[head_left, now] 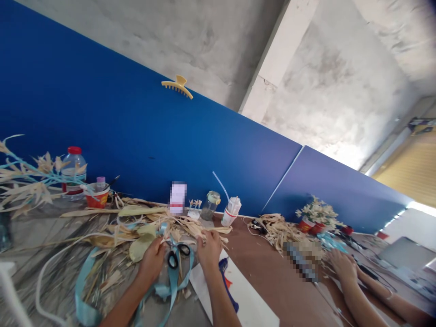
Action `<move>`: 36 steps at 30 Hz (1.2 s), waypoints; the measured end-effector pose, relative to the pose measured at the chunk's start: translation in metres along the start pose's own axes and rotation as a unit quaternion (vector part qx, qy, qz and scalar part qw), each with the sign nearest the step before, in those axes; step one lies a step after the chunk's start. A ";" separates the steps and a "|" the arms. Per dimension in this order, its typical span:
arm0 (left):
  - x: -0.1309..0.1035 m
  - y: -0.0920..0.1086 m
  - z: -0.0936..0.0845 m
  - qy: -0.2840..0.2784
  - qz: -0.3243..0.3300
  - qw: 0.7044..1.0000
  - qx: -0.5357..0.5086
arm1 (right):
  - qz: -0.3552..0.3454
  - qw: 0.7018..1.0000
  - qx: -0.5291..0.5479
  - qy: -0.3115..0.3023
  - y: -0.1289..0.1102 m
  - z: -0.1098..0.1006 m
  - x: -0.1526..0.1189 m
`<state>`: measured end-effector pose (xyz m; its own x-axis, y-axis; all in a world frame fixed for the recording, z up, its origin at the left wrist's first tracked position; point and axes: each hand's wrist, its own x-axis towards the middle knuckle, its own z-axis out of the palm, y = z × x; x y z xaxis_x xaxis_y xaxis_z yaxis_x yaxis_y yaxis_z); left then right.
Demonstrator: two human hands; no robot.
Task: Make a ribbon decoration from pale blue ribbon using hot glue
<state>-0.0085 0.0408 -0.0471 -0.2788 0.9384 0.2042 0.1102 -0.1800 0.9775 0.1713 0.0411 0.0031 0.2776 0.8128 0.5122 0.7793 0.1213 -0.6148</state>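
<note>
My left hand (153,260) is closed at the table's middle, its fingertips pressed together near the end of a light blue ribbon (163,228); what they grip is too small to make out. To its right, my right hand (210,249) has bent fingers at the edge of the dried husk strips (190,225); whether it holds one is unclear. Scissors with black handles (173,260) lie between the two hands on blue ribbon (173,281). Beside my right forearm, a dark blue glue gun (224,277) rests on a white board (250,295).
Along the blue partition (102,113) stand a red-capped bottle (74,175), a red cup (96,198), a glass jar (210,206) and a white cup (230,215). Husk flowers (37,190) spread at left. Another person's hands (343,267) work at right, near more husks (277,231).
</note>
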 end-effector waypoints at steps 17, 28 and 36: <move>-0.005 0.008 0.003 -0.054 0.030 0.998 -0.024 | -0.064 0.985 0.117 -0.108 -0.016 0.025 -0.023; -0.014 0.025 0.002 -0.110 0.062 0.990 0.058 | -0.023 0.984 0.077 -0.157 -0.028 0.020 -0.029; -0.007 0.022 -0.007 -0.120 0.135 0.959 0.217 | 0.018 0.974 0.058 -0.220 -0.028 0.018 -0.028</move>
<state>-0.0104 0.0286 -0.0267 0.0377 0.9250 0.3782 0.5490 -0.3354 0.7656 0.1317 0.0247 -0.0049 0.0168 0.9799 0.1986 0.6984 0.1307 -0.7037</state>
